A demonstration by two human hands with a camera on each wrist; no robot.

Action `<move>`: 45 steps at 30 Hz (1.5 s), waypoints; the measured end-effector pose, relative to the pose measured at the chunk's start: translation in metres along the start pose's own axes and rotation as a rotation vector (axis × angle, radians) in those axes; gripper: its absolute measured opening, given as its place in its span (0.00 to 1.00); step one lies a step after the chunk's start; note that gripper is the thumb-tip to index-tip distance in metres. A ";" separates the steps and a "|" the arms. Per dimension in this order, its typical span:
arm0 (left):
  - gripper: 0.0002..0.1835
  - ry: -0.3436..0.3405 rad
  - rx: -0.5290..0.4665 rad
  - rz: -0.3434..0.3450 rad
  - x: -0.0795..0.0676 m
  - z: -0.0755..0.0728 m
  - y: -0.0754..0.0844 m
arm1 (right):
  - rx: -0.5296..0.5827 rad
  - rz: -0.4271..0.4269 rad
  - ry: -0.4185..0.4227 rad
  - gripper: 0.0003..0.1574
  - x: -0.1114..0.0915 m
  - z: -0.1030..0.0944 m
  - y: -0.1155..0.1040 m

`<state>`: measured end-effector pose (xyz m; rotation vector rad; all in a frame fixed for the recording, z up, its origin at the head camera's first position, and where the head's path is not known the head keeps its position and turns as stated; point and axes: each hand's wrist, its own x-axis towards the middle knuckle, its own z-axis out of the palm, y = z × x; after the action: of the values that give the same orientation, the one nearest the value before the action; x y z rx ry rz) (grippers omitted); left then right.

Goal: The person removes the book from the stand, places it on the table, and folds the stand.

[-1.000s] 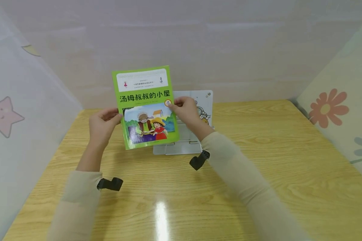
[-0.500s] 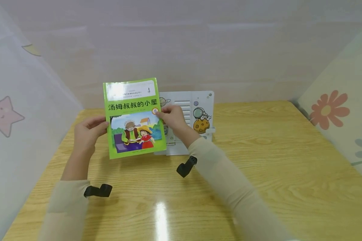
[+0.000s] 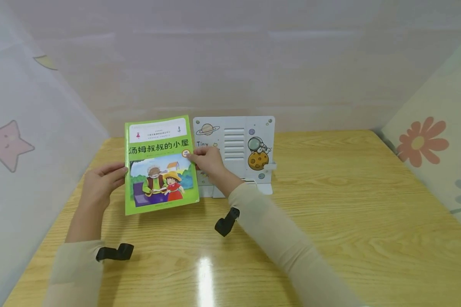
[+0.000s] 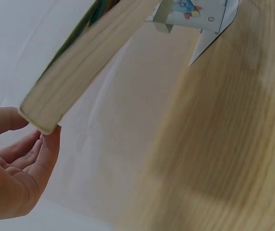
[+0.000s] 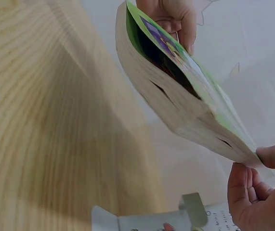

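pinching a green chinese-titled storybook between both hands, i have it raised above the wood-grain table, front cover facing me. my left hand grasps its left edge by thumb and fingertips; my right hand grips the right edge likewise, slightly higher. so the storybook sits between my two hands, tilted a little, to the left of the white astronaut-print book stand. at my right wrist's view, the front cover bows away from the pages.
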<state>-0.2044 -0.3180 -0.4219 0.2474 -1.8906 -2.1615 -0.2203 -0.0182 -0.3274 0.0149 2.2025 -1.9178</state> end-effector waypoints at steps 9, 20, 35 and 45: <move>0.22 0.013 -0.012 -0.057 -0.016 -0.017 -0.002 | 0.060 -0.009 -0.035 0.10 -0.008 0.018 0.010; 0.11 -0.012 -0.011 -0.169 -0.044 -0.021 0.012 | 0.042 0.011 -0.014 0.09 -0.013 0.040 0.025; 0.06 -0.047 0.069 -0.281 -0.070 0.007 0.039 | -0.091 0.026 0.022 0.11 -0.003 0.050 0.057; 0.16 -0.003 0.154 -0.348 -0.059 0.009 0.030 | -0.084 0.066 0.070 0.10 0.008 0.057 0.066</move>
<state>-0.1484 -0.2949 -0.3935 0.6472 -2.1519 -2.2220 -0.2089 -0.0657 -0.4000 0.1408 2.2959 -1.8147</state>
